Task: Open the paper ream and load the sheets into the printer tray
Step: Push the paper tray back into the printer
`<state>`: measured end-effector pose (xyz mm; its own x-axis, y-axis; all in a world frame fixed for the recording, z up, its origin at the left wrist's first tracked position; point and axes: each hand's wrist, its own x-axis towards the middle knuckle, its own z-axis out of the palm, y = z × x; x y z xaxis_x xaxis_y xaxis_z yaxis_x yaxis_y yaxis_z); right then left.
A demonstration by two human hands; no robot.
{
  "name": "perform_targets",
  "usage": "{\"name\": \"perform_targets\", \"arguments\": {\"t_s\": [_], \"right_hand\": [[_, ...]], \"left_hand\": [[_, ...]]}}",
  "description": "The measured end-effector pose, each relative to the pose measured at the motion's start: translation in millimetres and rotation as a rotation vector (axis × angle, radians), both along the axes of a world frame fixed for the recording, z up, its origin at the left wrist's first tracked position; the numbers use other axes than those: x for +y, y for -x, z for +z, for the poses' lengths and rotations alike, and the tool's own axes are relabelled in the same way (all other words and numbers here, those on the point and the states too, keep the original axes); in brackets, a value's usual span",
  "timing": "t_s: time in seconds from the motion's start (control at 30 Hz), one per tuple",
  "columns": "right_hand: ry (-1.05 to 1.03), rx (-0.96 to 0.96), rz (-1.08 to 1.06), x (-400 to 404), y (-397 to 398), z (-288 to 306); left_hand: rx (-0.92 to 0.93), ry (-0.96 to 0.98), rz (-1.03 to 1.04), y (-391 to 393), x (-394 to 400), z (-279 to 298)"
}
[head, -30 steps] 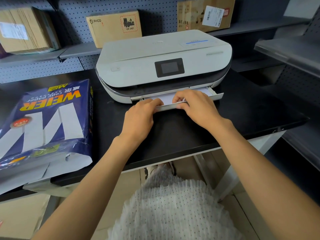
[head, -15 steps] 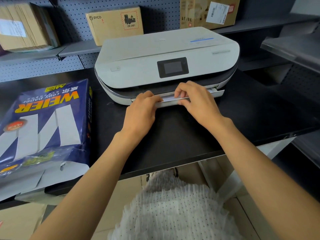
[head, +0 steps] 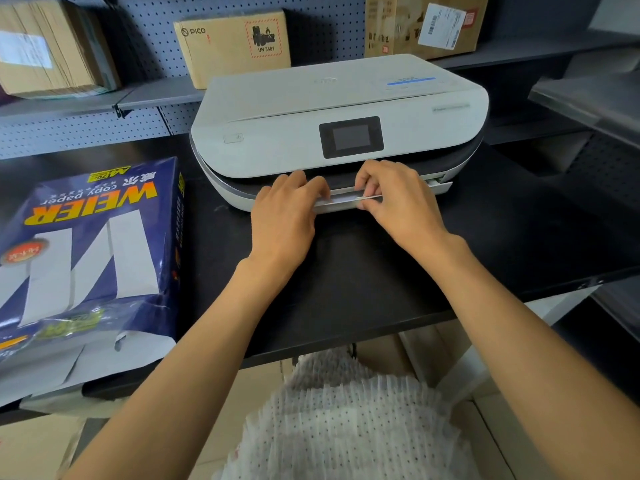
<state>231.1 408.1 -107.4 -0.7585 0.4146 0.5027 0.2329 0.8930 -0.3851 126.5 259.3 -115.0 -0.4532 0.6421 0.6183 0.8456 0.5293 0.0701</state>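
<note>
A white printer (head: 311, 133) with a dark screen sits at the back of the black table (head: 346, 289). Its paper tray (head: 440, 187) is pushed almost fully in; only the white front lip and a sliver of paper show. My left hand (head: 284, 216) and my right hand (head: 398, 199) both rest on the tray's front edge, fingers curled over the lip. A blue paper ream (head: 86, 251) lies at the left, its near end torn open with white wrapper flaps hanging over the table edge.
Cardboard boxes (head: 235, 43) stand on a grey shelf behind the printer against a pegboard wall. A dark shelf (head: 588, 102) juts in at the right. The table's front edge runs just before my body.
Both hands have moved away from me with the tray, which has slid from partly out to almost closed. The loaded paper is now nearly hidden inside the printer.
</note>
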Motion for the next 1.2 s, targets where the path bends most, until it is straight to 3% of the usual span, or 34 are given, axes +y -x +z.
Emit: {"name": "perform_targets", "arguments": {"t_s": [0.33,0.73,1.2], "right_hand": [[-0.143,0.066,-0.109,-5,9,-7],[-0.085,0.092,-0.165,1,13,-15],[-0.128,0.1,-0.207,2,18,-12]], "left_hand": [[0.089,-0.027,0.035,4,4,-4],[-0.072,-0.104,0.046,11,5,-9],[-0.135,-0.147,0.039,13,9,-8]]}}
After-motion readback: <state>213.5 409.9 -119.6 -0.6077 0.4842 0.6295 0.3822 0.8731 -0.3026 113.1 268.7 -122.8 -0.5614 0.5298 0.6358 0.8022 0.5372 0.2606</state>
